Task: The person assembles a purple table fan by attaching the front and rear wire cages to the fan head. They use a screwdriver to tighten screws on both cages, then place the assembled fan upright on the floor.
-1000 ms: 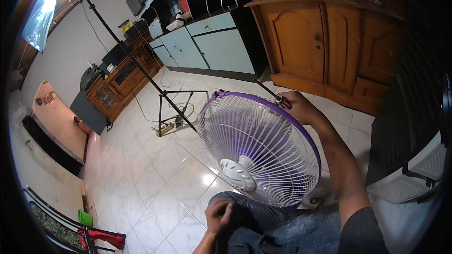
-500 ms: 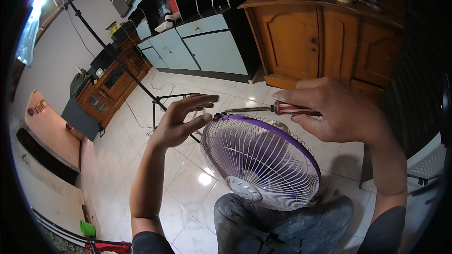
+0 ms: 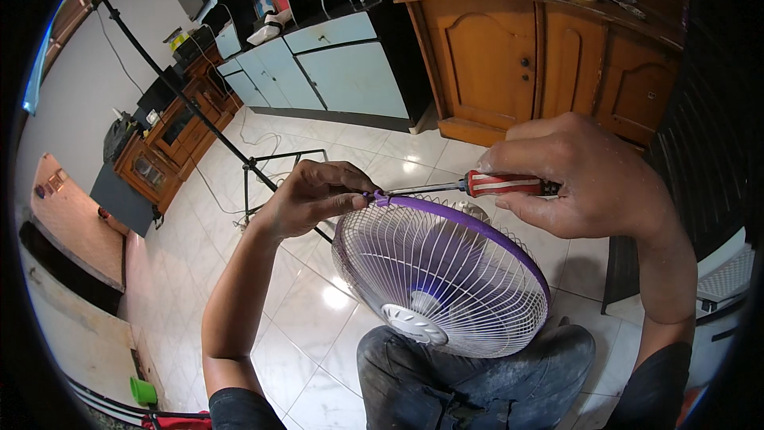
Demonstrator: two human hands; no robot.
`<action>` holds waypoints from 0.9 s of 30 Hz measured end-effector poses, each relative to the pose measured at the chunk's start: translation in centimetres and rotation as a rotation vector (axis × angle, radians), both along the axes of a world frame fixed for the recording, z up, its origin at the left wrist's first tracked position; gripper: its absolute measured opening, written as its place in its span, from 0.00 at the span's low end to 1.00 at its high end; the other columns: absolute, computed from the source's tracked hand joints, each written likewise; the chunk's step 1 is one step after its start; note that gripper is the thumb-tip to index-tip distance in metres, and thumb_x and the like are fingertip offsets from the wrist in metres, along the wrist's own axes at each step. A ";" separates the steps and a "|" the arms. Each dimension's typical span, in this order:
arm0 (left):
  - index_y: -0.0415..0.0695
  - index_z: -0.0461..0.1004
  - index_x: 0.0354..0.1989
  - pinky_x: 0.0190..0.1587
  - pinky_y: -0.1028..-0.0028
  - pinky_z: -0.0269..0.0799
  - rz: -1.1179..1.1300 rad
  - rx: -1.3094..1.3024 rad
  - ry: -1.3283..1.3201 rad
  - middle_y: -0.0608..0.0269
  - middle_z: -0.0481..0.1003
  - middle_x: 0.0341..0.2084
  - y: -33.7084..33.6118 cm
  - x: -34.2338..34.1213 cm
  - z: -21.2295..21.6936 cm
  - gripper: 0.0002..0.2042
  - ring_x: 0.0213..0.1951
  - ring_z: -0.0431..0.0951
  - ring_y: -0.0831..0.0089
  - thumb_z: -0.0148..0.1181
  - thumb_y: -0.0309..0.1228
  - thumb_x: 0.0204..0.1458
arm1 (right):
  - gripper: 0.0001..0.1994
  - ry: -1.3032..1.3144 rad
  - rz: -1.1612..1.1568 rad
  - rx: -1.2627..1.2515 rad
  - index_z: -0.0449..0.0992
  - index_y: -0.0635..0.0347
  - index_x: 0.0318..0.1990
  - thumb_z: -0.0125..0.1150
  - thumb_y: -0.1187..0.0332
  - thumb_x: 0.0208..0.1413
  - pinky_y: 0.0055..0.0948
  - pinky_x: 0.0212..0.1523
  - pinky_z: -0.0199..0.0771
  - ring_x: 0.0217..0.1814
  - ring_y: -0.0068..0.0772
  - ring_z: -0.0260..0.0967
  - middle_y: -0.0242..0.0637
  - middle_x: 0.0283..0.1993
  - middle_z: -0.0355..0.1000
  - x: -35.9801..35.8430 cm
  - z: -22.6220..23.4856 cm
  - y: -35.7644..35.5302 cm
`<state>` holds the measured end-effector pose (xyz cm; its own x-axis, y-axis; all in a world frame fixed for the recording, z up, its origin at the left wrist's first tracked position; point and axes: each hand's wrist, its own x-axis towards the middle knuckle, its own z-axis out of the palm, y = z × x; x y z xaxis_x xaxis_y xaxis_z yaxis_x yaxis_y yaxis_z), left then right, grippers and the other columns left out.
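A fan (image 3: 446, 279) with a white wire cage and a purple rim stands tilted between my knees. My right hand (image 3: 569, 179) is wrapped round the red-and-white handle of a screwdriver (image 3: 509, 184). Its metal shaft points left, and the tip meets the small purple clip (image 3: 380, 198) at the top of the rim. At that same clip my left hand (image 3: 322, 197) pinches with thumb and fingertips. Dark small bits show by the thumb, too tiny to tell apart from the clip.
Behind the fan, a black tripod stand (image 3: 251, 164) rests on the white tiled floor (image 3: 306, 330), with a thin cable nearby. Light-blue cabinets (image 3: 350, 80) and a brown wooden cupboard (image 3: 485, 64) line the far side. A green bucket (image 3: 143, 390) is at lower left.
My left hand has closed from spread fingers to a pinch at the rim clip. The screwdriver has tilted slightly, its tip now at the clip. The whole view has shifted a little.
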<state>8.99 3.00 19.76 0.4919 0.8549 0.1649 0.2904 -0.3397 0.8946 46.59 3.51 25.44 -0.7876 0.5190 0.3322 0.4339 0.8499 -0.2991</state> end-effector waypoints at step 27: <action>0.35 0.86 0.45 0.34 0.76 0.71 0.040 -0.017 -0.112 0.61 0.79 0.35 -0.6 0.8 -0.7 0.09 0.35 0.76 0.77 0.72 0.26 0.58 | 0.15 -0.115 0.018 -0.189 0.82 0.69 0.46 0.66 0.72 0.49 0.36 0.33 0.78 0.30 0.41 0.78 0.39 0.33 0.78 -0.3 2.3 -0.5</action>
